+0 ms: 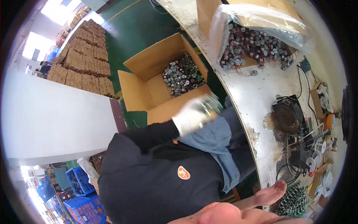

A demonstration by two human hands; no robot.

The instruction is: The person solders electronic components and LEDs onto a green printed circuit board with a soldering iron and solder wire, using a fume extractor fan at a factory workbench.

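Note:
My left hand [192, 115], in a white glove, is smeared by motion in front of the cardboard box. Its fingers are closed around a blurred clump of silver and green parts [212, 105], which look like those in the box. That open cardboard box [158, 91] holds a heap of small round silver motors [182, 76] with red wires and green boards. My bare right hand [270, 193] lies at the edge of the worktable [244, 89], beside a heap of green circuit boards [292, 201]. Its fingers look stretched out, with nothing seen in them.
On the worktable, a plastic-lined carton [257, 15] spills more round motors. A black fan [287, 115], cables, wire spools [315, 156] and a soldering stand fill the far right side. Stacked brown cartons [80, 56] and blue crates [80, 181] stand at left, near a white pillar [56, 119].

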